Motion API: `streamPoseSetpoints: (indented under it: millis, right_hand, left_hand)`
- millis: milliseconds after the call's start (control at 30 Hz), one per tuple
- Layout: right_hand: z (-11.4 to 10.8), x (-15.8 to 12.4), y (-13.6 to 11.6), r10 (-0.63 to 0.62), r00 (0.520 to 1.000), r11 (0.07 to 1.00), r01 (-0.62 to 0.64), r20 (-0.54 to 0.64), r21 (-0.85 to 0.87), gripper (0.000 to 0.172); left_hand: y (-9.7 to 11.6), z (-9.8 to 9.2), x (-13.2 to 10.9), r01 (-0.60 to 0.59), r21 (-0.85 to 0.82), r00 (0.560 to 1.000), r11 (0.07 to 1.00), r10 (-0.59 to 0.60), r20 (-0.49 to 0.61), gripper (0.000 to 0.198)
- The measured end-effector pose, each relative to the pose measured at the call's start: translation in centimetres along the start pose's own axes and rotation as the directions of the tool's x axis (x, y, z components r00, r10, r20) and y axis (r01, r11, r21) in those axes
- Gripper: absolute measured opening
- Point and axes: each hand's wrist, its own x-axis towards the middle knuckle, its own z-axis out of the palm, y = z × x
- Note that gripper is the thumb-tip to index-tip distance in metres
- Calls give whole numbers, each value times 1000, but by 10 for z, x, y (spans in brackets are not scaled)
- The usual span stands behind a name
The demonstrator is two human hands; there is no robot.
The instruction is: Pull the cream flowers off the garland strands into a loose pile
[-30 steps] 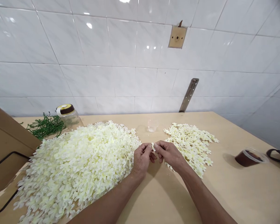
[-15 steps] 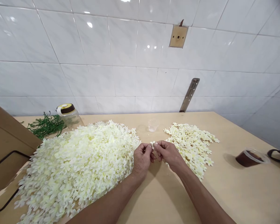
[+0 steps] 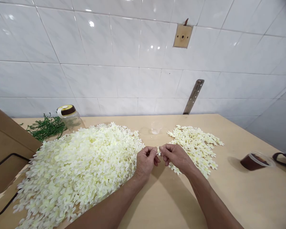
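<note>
My left hand [image 3: 145, 160] and my right hand [image 3: 176, 156] meet at the middle of the wooden table [image 3: 231, 197], fingertips pinched together on one small cream-white fabric flower [image 3: 158, 150]. A big heap of the same flowers [image 3: 78, 168] lies just left of my left hand. A smaller, flatter spread of flowers [image 3: 196, 144] lies behind and right of my right hand.
A small clear cup [image 3: 155, 128] stands behind the hands. A clear jar with a brown lid [image 3: 70, 117] and green plastic stems [image 3: 45, 128] sit at the back left. A brown cardboard box [image 3: 7, 149] is far left. A lidded brown tub [image 3: 254, 160] sits at right.
Both hands stay pinched on the flower and have shifted very slightly to the right; the fingers have worked at it a little. Nothing else moved.
</note>
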Motion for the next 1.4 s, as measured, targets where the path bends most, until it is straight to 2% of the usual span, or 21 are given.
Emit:
streamPoseSetpoints:
  millis: [167, 300, 467, 533, 600, 667, 733, 967, 1200, 1400]
  right_hand:
    - [4, 1, -3, -78, 990, 997, 80, -120, 10, 30]
    - [5, 0, -5, -85, 989, 996, 82, -120, -32, 26]
    - [8, -1, -3, -54, 988, 998, 52, -147, -18, 28]
    - [9, 0, -1, -124, 975, 992, 116, -185, -53, 31]
    - [11, 1, 2, -265, 944, 957, 233, -198, -171, 32]
    - [13, 2, 4, -398, 902, 889, 334, -168, -312, 28]
    - [14, 2, 4, -460, 877, 839, 377, -139, -392, 24]
    - [18, 2, 7, -456, 872, 817, 330, -179, -473, 22]
    - [23, 1, 10, -554, 813, 739, 381, -180, -556, 28]
    - [25, 2, 8, -545, 815, 709, 322, -197, -628, 36]
  left_hand:
    - [-2, 1, 2, 17, -9, 999, 1000, -17, -48, 31]
    - [0, 0, 2, 37, -65, 999, 997, -38, -24, 37]
    - [0, -1, 2, 2, 33, 1000, 999, -2, 0, 34]
    - [-1, -1, 2, 10, 9, 1000, 1000, -10, -21, 33]
    - [-2, -1, 3, 22, -26, 999, 999, -23, -35, 34]
    - [-1, -1, 4, 27, -55, 999, 998, -29, -35, 35]
    - [0, -1, 4, 35, -83, 999, 996, -38, -26, 36]
    - [4, -2, 3, 98, -200, 995, 975, -97, 14, 42]
    - [1, -4, 5, 114, -216, 993, 970, -113, 17, 40]
    - [3, -5, 4, 133, -203, 991, 970, -128, 39, 42]
